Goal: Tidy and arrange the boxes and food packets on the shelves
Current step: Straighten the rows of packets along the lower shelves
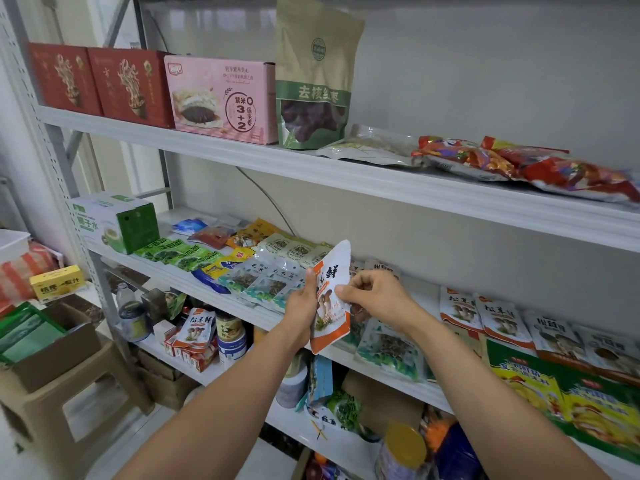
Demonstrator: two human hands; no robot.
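A white and orange mushroom packet point(331, 271) stands upright in front of the middle shelf point(194, 284). My left hand point(302, 306) grips its left edge, and my right hand point(372, 293) pinches its right edge. Under my hands, green-and-white packets point(258, 280) lie flat in rows on that shelf. Two matching mushroom packets point(483, 315) lie further right. On the top shelf point(346, 174) stand two red boxes point(104, 83), a pink box point(221, 98) and a brown-green dates pouch point(315, 81).
Red snack bags point(519, 164) and a clear pouch point(370, 148) lie flat on the top shelf's right. A green-white carton point(116, 221) sits at the middle shelf's left end. Jars and packets crowd the lower shelves. A cardboard box point(52, 348) on a stool stands at left.
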